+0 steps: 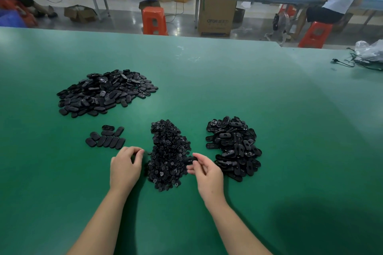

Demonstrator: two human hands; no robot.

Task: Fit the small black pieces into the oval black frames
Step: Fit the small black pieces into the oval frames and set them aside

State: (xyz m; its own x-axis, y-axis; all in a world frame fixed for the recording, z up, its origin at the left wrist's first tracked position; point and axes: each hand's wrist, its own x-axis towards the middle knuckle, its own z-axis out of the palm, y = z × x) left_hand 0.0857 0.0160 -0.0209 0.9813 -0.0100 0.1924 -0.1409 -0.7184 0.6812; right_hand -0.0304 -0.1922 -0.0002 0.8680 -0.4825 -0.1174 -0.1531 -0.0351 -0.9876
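The right hand is pinching an oval frame beside the heap of small pieces; the left hand is curling round something dark, unidentifiable. Filled ovals appear to be lying in a small row and a large pile, while open frames are waiting on the table, so much seemingly remains.

Glossy black plastic oval frames gleam at three o'clock, small pieces look shiny plastic too, all on a matt, smooth green counter.

Small pieces between frames right, row left
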